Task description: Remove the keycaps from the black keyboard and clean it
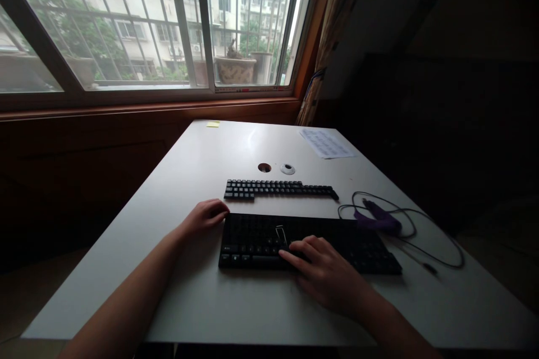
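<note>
**Black keyboard: handling and appearance**

The flat black plastic keyboard (349, 244) lies at the near middle of the white table (236, 303). It is judged rigid, light and apt to slide, so it is best held by both short ends, not by the keys. The surface is matte and low, and a thin wire loop tool (281, 234) stands on the key field.

The left hand (206, 216) curls against the left end; whether it grips cannot be told. The right hand (324, 272) lies spread on the lower keys.

Beyond, loose black keycaps (278, 189) sit in rows.

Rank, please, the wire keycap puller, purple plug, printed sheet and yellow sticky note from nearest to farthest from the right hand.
1. Wire keycap puller, on the keyboard, beside the right hand.
2. Purple plug, to the right.
3. Printed sheet, far right.
4. Yellow sticky note, far left edge.
</note>
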A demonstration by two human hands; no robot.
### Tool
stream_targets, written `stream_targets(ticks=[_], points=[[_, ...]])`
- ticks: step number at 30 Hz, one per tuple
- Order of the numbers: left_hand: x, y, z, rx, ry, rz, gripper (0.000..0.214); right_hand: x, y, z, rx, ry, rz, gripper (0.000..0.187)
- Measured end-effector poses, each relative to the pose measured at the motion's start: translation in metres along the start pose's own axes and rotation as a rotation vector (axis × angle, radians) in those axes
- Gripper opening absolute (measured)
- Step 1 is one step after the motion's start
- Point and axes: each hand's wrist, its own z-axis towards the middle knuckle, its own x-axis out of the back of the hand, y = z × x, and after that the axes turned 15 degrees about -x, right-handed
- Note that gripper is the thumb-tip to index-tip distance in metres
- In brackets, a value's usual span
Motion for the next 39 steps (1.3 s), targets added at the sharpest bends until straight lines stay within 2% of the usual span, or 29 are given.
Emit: stream_targets(ticks=[4, 7, 12, 16, 20, 24, 27, 33, 39], points=[[0.000, -0.002, 0.000, 0.013, 0.013, -0.011, 0.017, -0.017, -0.001, -0.003, -0.017, 0.163, 0.036, 0.044], [0.000, -0.002, 0.000, 0.024, 0.023, -0.016, 0.016, -0.027, 0.000, -0.004, -0.006, 0.232, 0.087, 0.040], [0.000, -0.002, 0.000, 0.034, 0.029, -0.033, 0.017, -0.028, 0.003, -0.006, -0.009, 0.316, 0.219, 0.044], [0.001, -0.002, 0.000, 0.029, 0.020, -0.056, 0.016, -0.022, 0.007, -0.012, -0.106, 0.407, 0.360, 0.044], [0.002, -0.002, -0.001, 0.029, 0.012, -0.079, 0.014, -0.020, 0.013, -0.018, -0.255, 0.505, 0.435, 0.034], [0.003, -0.002, -0.001, 0.027, -0.013, -0.109, 0.015, -0.021, 0.021, -0.022, -0.433, 0.538, 0.465, 0.016], [0.004, -0.004, -0.001, 0.034, -0.036, -0.123, 0.018, -0.023, 0.024, -0.023, -0.516, 0.550, 0.475, 0.010], [0.003, -0.009, 0.001, 0.041, -0.059, -0.101, 0.021, -0.022, 0.021, -0.023, -0.502, 0.601, 0.446, 0.004], [0.000, -0.011, 0.005, -0.012, -0.084, -0.068, 0.017, -0.022, 0.019, -0.015, -0.520, 0.588, 0.416, 0.012]])
